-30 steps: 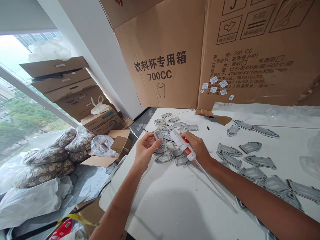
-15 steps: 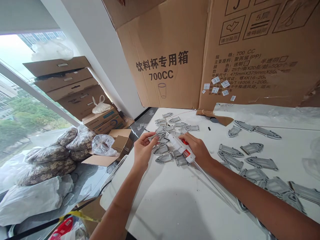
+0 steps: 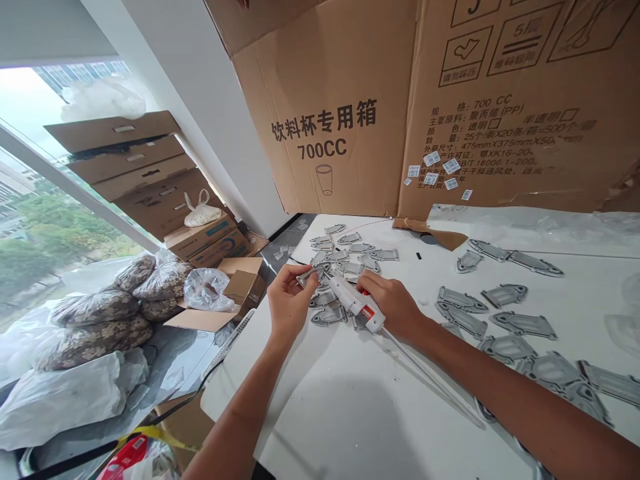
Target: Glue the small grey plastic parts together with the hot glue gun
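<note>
My right hand [image 3: 393, 303] grips a white glue gun [image 3: 354, 302] with a red trigger, its nozzle pointing left and its glue stick trailing back along my forearm. My left hand [image 3: 287, 300] pinches a small grey plastic frame piece [image 3: 309, 275] just in front of the nozzle. Below and behind both hands lies a cluster of several similar grey pieces [image 3: 350, 257] on the white table [image 3: 350, 400].
More grey pieces [image 3: 505, 320] are spread over the table's right side. A large cardboard box [image 3: 425, 107] stands at the table's back, with clear plastic film [image 3: 530, 227] before it. Left of the table's edge are stacked cartons [image 3: 145, 177] and filled bags [image 3: 100, 313].
My left hand has tilted the grey piece flatter and lowered it toward the pile. The glue gun has swung down and left toward the piece.
</note>
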Motion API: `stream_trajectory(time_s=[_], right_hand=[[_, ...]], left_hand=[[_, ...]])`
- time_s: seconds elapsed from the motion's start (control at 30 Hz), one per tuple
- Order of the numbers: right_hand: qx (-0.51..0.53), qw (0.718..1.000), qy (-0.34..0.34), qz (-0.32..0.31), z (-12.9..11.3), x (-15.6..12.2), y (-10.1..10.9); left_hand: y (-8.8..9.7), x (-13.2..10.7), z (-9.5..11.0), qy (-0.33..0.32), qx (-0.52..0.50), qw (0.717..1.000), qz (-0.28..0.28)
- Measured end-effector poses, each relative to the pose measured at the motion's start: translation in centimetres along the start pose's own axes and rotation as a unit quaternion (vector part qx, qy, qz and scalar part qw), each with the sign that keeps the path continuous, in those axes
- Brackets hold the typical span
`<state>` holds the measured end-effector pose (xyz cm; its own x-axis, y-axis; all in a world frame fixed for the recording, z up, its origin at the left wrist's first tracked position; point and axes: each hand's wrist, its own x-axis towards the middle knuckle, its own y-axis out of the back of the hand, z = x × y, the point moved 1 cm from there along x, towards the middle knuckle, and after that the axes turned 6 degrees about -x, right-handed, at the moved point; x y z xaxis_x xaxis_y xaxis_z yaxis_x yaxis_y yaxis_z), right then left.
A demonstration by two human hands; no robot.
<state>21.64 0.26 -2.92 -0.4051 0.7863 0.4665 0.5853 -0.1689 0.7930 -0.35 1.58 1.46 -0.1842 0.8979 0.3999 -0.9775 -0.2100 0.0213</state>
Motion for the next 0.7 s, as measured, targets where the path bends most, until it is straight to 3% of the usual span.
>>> stream_trajectory(time_s=[0.4,0.7], right_hand=[[-0.049,0.998,-0.001,-0.051,0.13,0.17,-0.14],[-0.054,0.998,0.016,-0.039,0.01,0.15,-0.21]], left_hand=[[0.07,-0.22,-0.41,-0.013,0.031,0.999,-0.001],[0.01,-0.33,-0.2,-0.026,0.037,0.999,0.0]])
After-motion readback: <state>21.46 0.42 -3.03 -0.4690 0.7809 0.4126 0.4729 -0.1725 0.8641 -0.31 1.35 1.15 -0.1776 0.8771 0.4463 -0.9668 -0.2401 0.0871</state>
